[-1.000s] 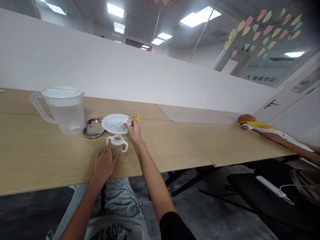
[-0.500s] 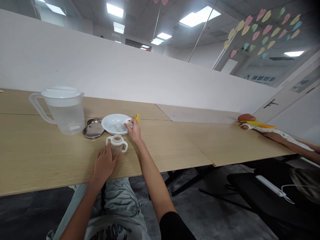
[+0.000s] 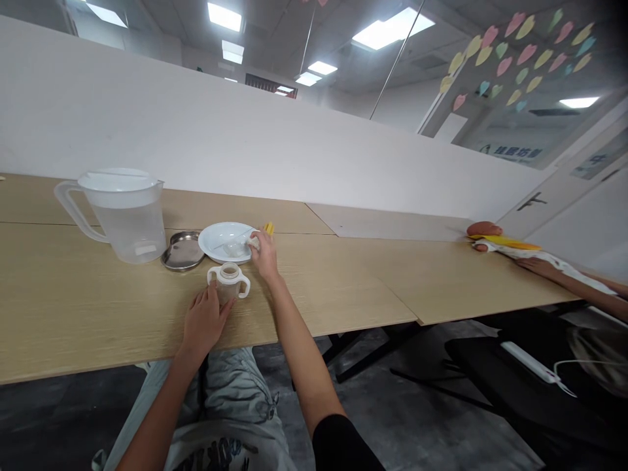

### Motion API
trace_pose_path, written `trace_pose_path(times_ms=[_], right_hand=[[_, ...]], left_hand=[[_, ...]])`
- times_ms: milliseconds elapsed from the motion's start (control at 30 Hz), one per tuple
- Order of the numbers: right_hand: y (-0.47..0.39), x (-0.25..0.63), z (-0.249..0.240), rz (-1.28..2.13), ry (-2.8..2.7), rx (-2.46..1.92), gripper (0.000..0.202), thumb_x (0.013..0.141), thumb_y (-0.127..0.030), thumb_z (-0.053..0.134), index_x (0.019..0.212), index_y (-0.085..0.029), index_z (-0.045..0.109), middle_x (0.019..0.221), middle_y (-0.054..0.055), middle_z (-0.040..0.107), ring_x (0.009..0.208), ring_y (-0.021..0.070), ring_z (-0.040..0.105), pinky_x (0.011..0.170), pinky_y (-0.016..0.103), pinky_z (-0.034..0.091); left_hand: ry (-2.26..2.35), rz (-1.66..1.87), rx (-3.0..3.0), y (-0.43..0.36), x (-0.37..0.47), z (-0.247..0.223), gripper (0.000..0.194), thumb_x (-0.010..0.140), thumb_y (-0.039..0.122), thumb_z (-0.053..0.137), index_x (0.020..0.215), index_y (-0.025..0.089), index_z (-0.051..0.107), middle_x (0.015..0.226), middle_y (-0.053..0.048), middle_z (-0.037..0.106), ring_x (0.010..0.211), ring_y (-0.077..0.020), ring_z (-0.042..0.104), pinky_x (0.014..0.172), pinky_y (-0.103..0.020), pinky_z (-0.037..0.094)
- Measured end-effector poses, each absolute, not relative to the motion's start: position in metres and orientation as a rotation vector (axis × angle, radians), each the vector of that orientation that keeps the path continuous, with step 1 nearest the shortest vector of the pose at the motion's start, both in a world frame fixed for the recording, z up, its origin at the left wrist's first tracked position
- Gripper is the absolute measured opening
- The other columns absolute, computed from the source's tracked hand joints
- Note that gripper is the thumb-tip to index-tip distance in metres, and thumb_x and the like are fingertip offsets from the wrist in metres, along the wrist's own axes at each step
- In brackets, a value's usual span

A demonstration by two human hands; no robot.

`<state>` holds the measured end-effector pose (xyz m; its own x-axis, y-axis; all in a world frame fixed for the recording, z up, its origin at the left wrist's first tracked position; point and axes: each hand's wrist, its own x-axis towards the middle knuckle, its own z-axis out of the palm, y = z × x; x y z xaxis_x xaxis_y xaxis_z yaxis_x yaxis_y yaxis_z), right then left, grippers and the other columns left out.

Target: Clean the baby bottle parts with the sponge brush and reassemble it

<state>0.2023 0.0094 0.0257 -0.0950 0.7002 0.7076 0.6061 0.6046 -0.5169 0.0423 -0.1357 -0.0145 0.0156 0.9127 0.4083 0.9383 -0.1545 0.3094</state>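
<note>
My left hand point(image 3: 205, 318) is wrapped around the near side of a clear baby bottle point(image 3: 229, 288) with two white handles. The bottle stands upright on the table, its top uncovered. At the right rim of a white plate point(image 3: 212, 251), my right hand point(image 3: 265, 254) pinches a small whitish bottle part point(image 3: 254, 242). Fingers partly cover that part, so its exact shape is unclear. A clear plastic piece point(image 3: 236, 248) lies in the plate beside these fingertips. Behind the right hand, something yellow point(image 3: 269, 228) shows at the plate's far right.
A lidded clear pitcher point(image 3: 130, 226) stands at the left, with a metal kidney-shaped tray point(image 3: 182, 251) beside it. A white wall point(image 3: 220, 140) runs behind the wooden table point(image 3: 333, 281). At far right, another person's hand point(image 3: 537, 266) rests on a white cloth near yellow cloth.
My right hand has shifted slightly, turning the small part at the plate's rim. My left hand stays on the bottle.
</note>
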Motion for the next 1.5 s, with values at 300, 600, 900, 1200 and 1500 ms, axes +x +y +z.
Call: trace_pose_path(times_ms=[300,600,900,1200,1500], right_hand=[[0.013,0.203,0.024,0.123,-1.848,-1.048,0.055,0.076,0.001,0.034,0.117,-0.02,0.064,0.134,0.009,0.055,0.126,0.0213,0.046,0.109,0.041,0.035],[0.017,0.201,0.02,0.168,-1.733,-0.967,0.035,0.086,-0.018,0.042,0.118,-0.014,0.055,0.126,0.013,0.06,0.12,0.0213,0.053,0.106,0.037,0.038],[0.016,0.202,0.021,0.166,-1.733,-1.155,0.033,0.088,-0.038,0.055,0.112,-0.017,0.06,0.11,0.011,0.066,0.101,0.0236,0.06,0.092,0.036,0.044],[0.013,0.198,0.02,0.025,-1.783,-1.379,0.03,0.088,-0.045,0.058,0.096,-0.02,0.072,0.085,0.01,0.069,0.096,0.0254,0.056,0.093,0.042,0.033],[0.007,0.196,0.026,-0.033,-1.885,-1.45,0.031,0.091,-0.039,0.054,0.077,-0.02,0.073,0.079,0.008,0.07,0.106,0.0276,0.051,0.101,0.049,0.022]], left_hand=[[-2.012,-0.819,-2.219,-0.138,0.043,-0.011,0.058,0.093,0.047,0.041,0.13,0.003,0.042,0.124,-0.023,0.06,0.116,-0.0288,0.057,0.097,-0.039,0.043],[-2.004,-0.838,-2.229,-0.137,0.043,-0.012,0.059,0.093,0.047,0.039,0.131,0.002,0.042,0.122,-0.023,0.06,0.114,-0.0291,0.058,0.097,-0.041,0.043],[-2.004,-0.859,-2.218,-0.137,0.043,-0.014,0.059,0.092,0.047,0.04,0.131,0.003,0.042,0.123,-0.023,0.06,0.115,-0.0288,0.058,0.096,-0.04,0.043],[-2.012,-0.847,-2.226,-0.137,0.043,-0.011,0.056,0.093,0.046,0.041,0.13,0.004,0.043,0.123,-0.022,0.06,0.115,-0.0285,0.057,0.096,-0.04,0.043],[-2.031,-0.848,-2.193,-0.137,0.044,-0.012,0.058,0.092,0.049,0.041,0.131,0.006,0.043,0.122,-0.019,0.061,0.113,-0.0291,0.058,0.094,-0.039,0.043]])
